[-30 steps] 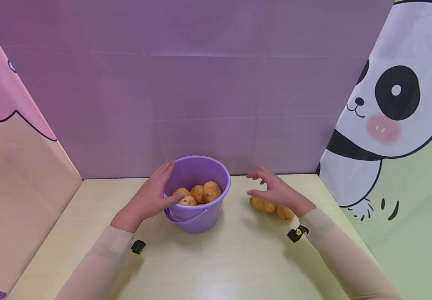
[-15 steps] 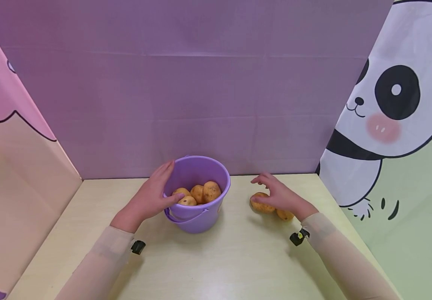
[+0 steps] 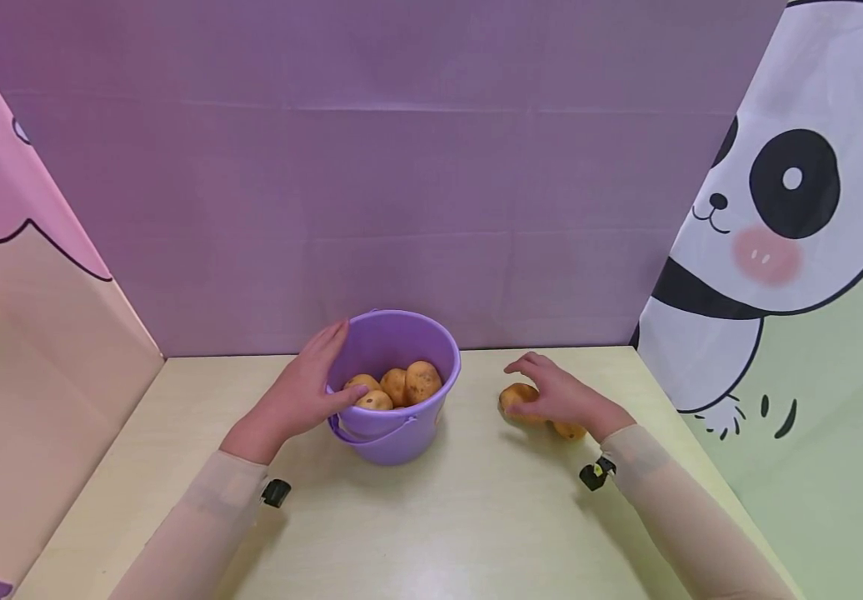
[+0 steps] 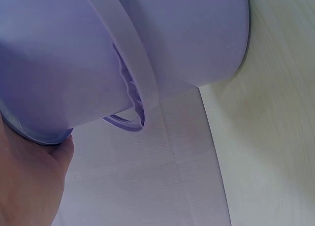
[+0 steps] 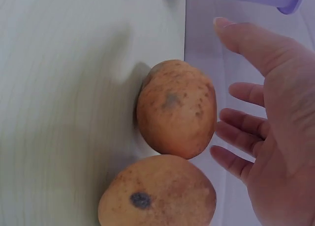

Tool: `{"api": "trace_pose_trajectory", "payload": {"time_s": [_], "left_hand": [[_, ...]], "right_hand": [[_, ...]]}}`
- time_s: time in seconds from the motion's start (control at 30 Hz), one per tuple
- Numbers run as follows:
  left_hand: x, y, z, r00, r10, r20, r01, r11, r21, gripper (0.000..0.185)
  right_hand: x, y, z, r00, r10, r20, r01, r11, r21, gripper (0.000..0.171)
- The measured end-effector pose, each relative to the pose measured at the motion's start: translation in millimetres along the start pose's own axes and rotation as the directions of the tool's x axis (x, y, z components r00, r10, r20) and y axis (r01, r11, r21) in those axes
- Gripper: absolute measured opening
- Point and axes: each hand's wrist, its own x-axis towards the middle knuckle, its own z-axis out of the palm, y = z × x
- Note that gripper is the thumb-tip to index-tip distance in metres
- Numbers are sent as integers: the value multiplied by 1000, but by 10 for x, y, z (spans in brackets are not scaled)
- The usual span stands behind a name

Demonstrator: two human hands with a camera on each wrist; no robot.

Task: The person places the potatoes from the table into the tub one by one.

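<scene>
Fingers (image 5: 238, 125) of the right hand (image 3: 562, 396) spread loosely over a potato (image 5: 177, 108) lying lengthwise toward the wall

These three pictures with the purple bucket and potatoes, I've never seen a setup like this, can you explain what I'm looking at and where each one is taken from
A person works with bare hands and wears three cameras. The wide picture comes from the head camera, looking down at a pale table. There the left hand grips the rim of a purple bucket holding several potatoes. The right hand reaches over two loose potatoes on the table. The left wrist camera shows the bucket's side and handle very close. The right wrist camera shows both loose potatoes with open fingers beside the nearer one, not yet gripping.
</scene>
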Motion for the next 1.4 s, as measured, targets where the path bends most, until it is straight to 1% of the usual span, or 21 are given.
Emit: {"api": "trace_pose_trajectory", "payload": {"time_s": [0.2,0.3,0.47,0.77,0.97,1.13,1.4], "left_hand": [[-1,-3,1,1000,0,-1,0,1000,1,107],[-1,-7,2,1000,4,-3,-4,1000,3,107],[-7,-4,2,1000,5,-6,-5,1000,-1,108],[2,-1,6,1000,5,-9,-5,1000,4,108],[2,-8,2,1000,6,-11,-6,1000,8,107],[2,-19,8,1000,12,-14,-12,1000,9,107],[-1,-14,3,1000,12,-14,-12,1000,4,109]], "right_hand": [[19,40,18,998,39,49,-38,999,-38,72],[40,61,32,997,43,63,-40,998,-48,72],[83,84,54,995,40,92,-35,998,-61,70],[131,111,87,987,94,134,-84,994,-76,67],[150,137,101,986,75,147,-59,993,-104,66],[146,133,103,985,82,153,-65,991,-113,66],[147,117,112,985,84,149,-72,994,-86,58]]}}
